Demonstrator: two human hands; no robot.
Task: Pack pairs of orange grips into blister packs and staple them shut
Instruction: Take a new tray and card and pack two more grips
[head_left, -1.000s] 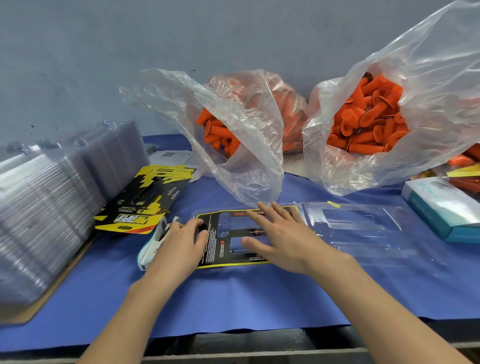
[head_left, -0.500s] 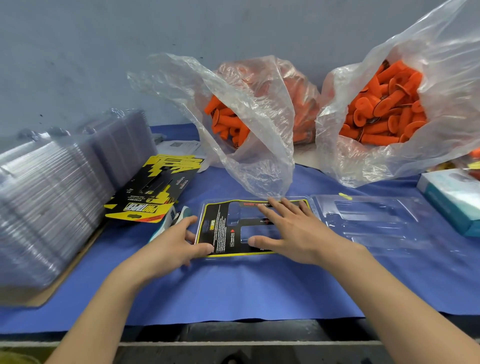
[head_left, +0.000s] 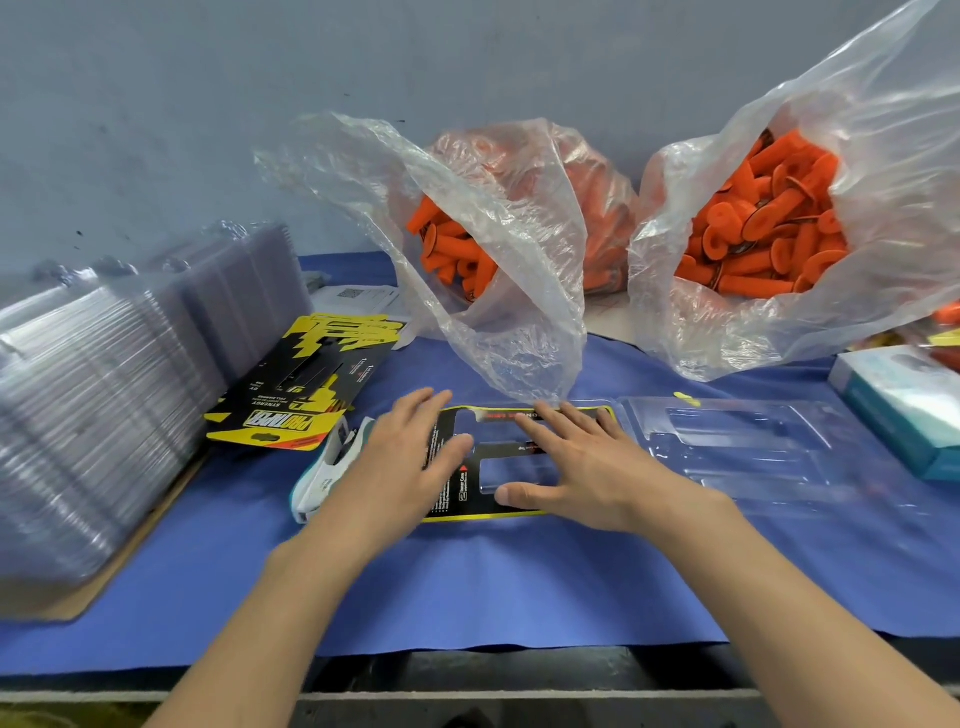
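Note:
An open clear blister pack lies on the blue cloth; its left half holds a black and yellow card (head_left: 470, 501), its right half (head_left: 748, 441) is bare plastic. My left hand (head_left: 400, 467) lies flat on the card's left end, fingers straight. My right hand (head_left: 576, 462) presses flat on the card's middle with fingers spread. Two clear bags hold orange grips, one behind the pack (head_left: 452, 254) and one at the back right (head_left: 763, 234). A white and teal stapler (head_left: 324, 475) lies just left of my left hand.
A tall stack of empty blister packs (head_left: 104, 389) fills the left side. A pile of printed cards (head_left: 306, 389) lies beside it. A teal box (head_left: 904, 410) stands at the right edge. The table's front edge (head_left: 478, 670) runs below my forearms.
My left hand has moved up from the card's left edge and now lies flat on the card. My right hand stays pressed on it. The view has shifted slightly.

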